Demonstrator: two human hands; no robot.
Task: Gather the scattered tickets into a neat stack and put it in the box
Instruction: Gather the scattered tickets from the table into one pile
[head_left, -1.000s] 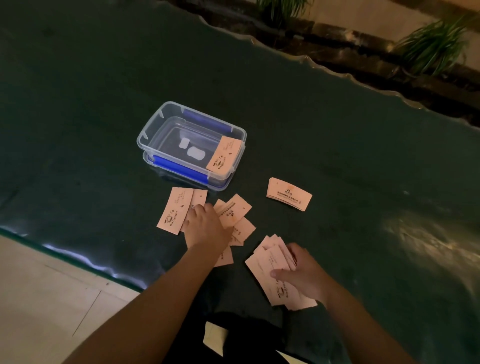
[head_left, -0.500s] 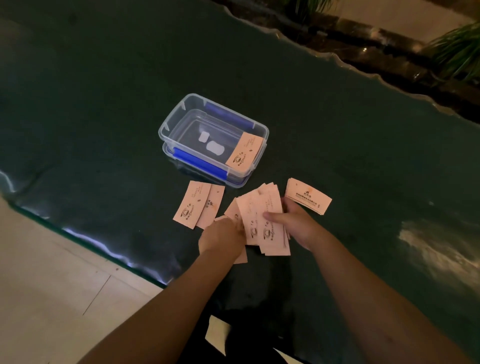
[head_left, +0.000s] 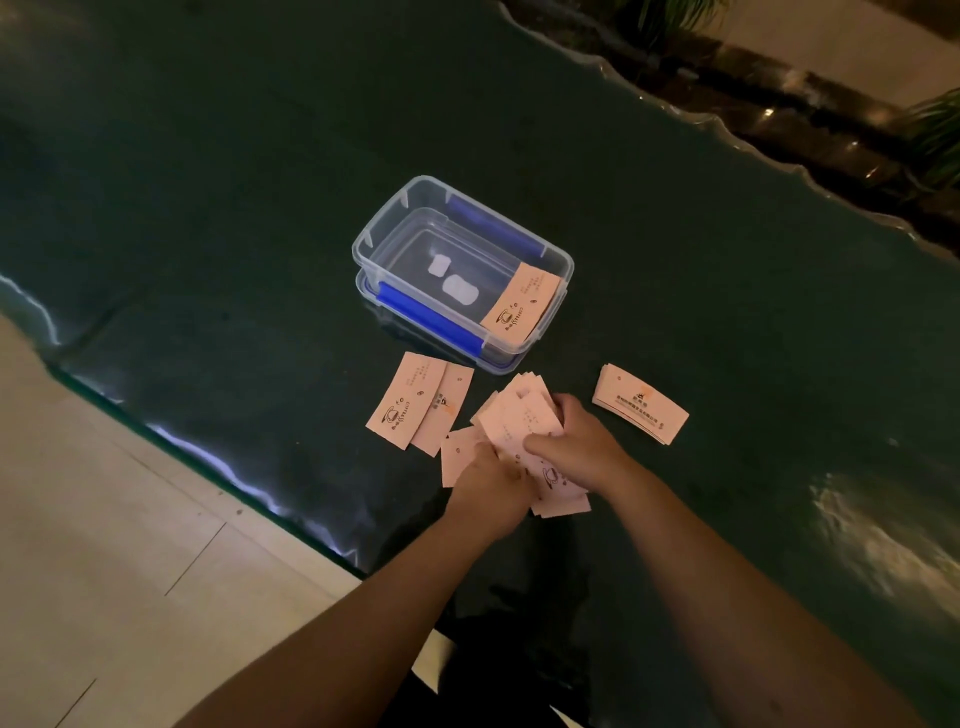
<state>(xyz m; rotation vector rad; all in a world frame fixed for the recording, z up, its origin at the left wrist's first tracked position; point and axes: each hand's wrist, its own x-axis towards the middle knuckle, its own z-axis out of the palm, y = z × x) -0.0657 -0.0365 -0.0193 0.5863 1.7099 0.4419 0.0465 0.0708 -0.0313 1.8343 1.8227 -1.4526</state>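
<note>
Pale pink tickets lie on a dark green table. My right hand grips a fanned bunch of tickets just in front of the clear plastic box. My left hand is closed on the bunch's lower left edge, with one loose ticket poking out beside it. Two overlapping tickets rest to the left. A small neat stack sits to the right. One ticket leans inside the box at its right end.
The box has blue side clips and stands on its lid. The table's wavy near edge runs diagonally at the left, with pale floor tiles below. Plants and a dark ledge lie beyond the far edge.
My right hand carried its bunch of tickets left and forward onto the pile under my left hand. Both hands now hold the merged bunch together.
</note>
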